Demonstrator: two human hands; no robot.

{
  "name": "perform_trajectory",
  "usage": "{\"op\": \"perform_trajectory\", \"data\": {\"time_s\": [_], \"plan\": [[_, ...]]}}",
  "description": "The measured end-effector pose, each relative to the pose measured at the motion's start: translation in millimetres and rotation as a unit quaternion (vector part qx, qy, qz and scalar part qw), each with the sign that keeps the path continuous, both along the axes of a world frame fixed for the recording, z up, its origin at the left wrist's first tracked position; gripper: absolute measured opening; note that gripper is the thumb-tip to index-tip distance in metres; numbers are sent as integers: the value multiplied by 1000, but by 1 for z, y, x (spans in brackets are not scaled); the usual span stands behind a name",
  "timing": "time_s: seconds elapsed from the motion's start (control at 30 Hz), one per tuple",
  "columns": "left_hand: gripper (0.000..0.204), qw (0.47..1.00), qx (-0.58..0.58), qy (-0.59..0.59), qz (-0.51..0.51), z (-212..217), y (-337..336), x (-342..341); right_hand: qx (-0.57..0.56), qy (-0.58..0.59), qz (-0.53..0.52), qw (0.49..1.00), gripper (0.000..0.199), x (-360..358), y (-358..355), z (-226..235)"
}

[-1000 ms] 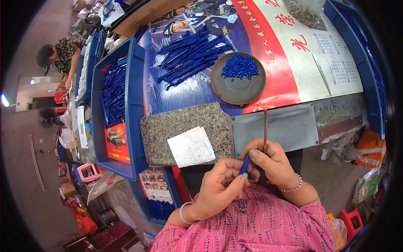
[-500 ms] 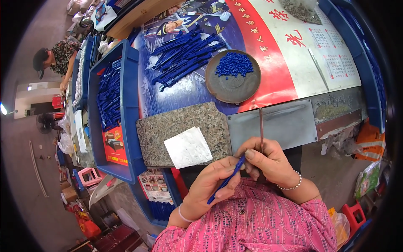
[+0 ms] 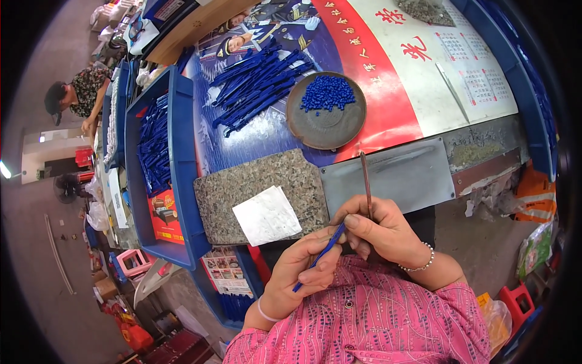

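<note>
My left hand (image 3: pixel 303 259) is closed around a slim blue plastic stick (image 3: pixel 320 257), which slants with its lower end toward my left wrist. My right hand (image 3: pixel 385 230) meets it at the upper end, thumb and fingertips pinched there. A thin brown rod (image 3: pixel 367 182) rises from between the right-hand fingers, pointing away from me. What the right fingertips pinch is too small to make out. Beyond the hands, a round dark dish (image 3: pixel 327 124) carries many small blue beads (image 3: pixel 328 94). To its left lies a loose pile of similar blue sticks (image 3: pixel 257 85).
A speckled stone slab (image 3: pixel 260 182) bears folded white paper (image 3: pixel 267 216). Right of it is a grey metal plate (image 3: pixel 388 176). Blue trays (image 3: pixel 182 151) flank the table, with blue sticks in the left one. Tweezers (image 3: pixel 453 92) lie at right. A person (image 3: pixel 82 94) works at far left.
The whole view has shifted slightly. Both hands stay together; the blue stick seems turned a little in my left fingers, and the brown rod tilts slightly more to the left.
</note>
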State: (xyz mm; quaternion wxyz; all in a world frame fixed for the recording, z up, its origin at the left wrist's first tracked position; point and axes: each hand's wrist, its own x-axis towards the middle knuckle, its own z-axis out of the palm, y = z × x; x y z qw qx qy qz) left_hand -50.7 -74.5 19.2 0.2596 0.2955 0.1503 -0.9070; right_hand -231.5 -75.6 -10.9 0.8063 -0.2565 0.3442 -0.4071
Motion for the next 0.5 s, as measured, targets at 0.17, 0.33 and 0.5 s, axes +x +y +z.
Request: {"op": "perform_trajectory", "data": {"time_s": [0.17,0.33,0.5], "plan": [[20,1000,2,-9,-3,1,0,-1,-4,7,1,1000,21,0,0,0],[20,999,-4,-46,-10,7,-2,-4,-7,12,4,1000,21,-1,0,0],[21,999,-26,-43,-16,4,0,-2,-2,12,9,1000,21,0,0,0]]}}
